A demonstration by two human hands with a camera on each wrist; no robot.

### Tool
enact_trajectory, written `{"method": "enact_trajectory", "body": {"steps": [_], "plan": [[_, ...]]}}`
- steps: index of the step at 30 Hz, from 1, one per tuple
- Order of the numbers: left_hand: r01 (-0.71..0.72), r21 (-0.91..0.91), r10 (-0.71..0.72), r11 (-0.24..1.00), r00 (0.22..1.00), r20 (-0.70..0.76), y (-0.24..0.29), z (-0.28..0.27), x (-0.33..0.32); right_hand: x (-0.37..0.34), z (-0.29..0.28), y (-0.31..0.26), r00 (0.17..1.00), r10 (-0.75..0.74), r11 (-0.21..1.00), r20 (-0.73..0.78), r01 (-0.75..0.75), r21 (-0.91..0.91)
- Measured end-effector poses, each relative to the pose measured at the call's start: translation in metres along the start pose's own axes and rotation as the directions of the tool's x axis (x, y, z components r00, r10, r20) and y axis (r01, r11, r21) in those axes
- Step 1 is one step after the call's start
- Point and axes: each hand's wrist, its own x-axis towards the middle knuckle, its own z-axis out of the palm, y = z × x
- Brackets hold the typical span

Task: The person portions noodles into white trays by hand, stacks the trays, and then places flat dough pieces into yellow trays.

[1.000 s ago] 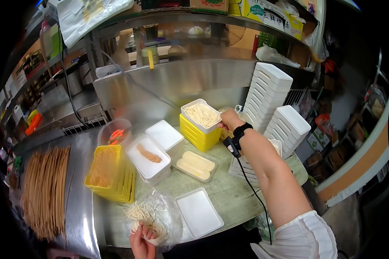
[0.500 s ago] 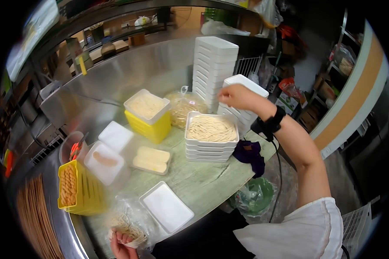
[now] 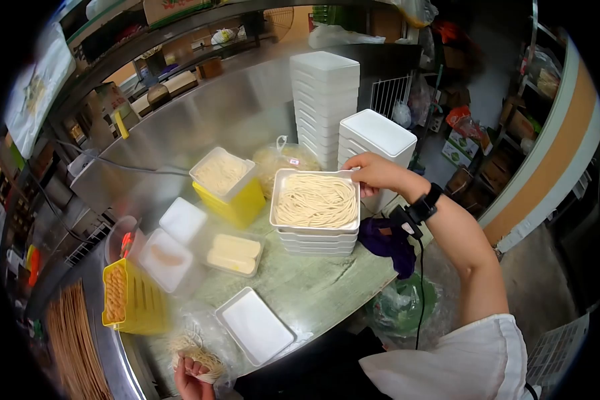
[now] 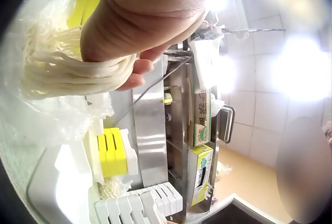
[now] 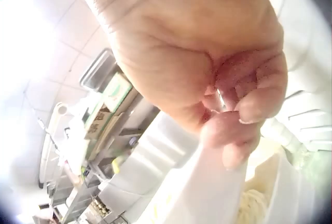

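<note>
Tiled ceiling point(image 4: 243, 111) in wrist views only; left hand point(image 3: 192, 380) grips noodles point(image 4: 72, 73), right hand point(image 3: 378, 172) pinches tray point(image 3: 313, 229) corner.

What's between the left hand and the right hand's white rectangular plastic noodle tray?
Head view, from the left hand: crumpled clear plastic bag, shallow white rectangular plastic tray, then bare pale-green tabletop toward the noodle tray.

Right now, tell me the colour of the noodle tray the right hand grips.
White; the noodle tray shows best in the head view.
</note>
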Motion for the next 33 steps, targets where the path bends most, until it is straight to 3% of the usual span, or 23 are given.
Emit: {"method": "enact_trajectory", "body": {"steps": [3, 9, 12, 14, 17, 24, 27, 30, 33], "plan": [[0.032, -0.039, -0.03, 0.999, 0.997, 0.065, 0.003, 0.0, 0.004, -0.025, 0.009, -0.019, 0.994, -0.071, 0.995, -0.086, 0.076, 0.059], [0.03, 0.002, -0.03, 1.0, 1.0, 0.005, 0.0, 0.013, 0.0, -0.038, 0.04, -0.036, 0.983, -0.065, 0.966, -0.17, 0.104, 0.235], [0.045, -0.036, -0.04, 0.998, 0.989, 0.146, -0.001, -0.002, 0.005, -0.038, 0.058, -0.042, 0.965, -0.133, 0.948, -0.225, 0.19, 0.255], [0.002, -0.124, 0.004, 0.992, 0.999, 0.049, -0.007, 0.006, 0.004, -0.027, 0.062, -0.043, 0.964, -0.166, 0.932, -0.206, 0.222, 0.286], [0.017, -0.206, -0.017, 0.978, 1.0, 0.002, -0.006, 0.021, 0.001, 0.002, 0.056, -0.04, 0.989, -0.085, 0.912, -0.123, 0.127, 0.389], [0.005, -0.24, -0.002, 0.971, 1.0, 0.012, -0.002, 0.012, 0.002, 0.061, 0.042, -0.094, 0.961, 0.041, 0.873, -0.275, 0.099, 0.477], [-0.002, -0.251, -0.003, 0.968, 1.0, -0.019, -0.002, 0.012, 0.002, 0.086, 0.056, -0.101, 0.951, 0.062, 0.877, -0.304, 0.093, 0.471], [-0.019, -0.276, 0.014, 0.961, 1.0, -0.021, -0.007, 0.007, 0.004, 0.116, 0.077, -0.103, 0.954, 0.141, 0.872, -0.263, 0.006, 0.489], [-0.006, -0.246, 0.011, 0.969, 1.0, 0.018, -0.006, 0.008, 0.005, 0.14, 0.1, -0.101, 0.966, 0.129, 0.884, -0.226, -0.009, 0.468]]}}
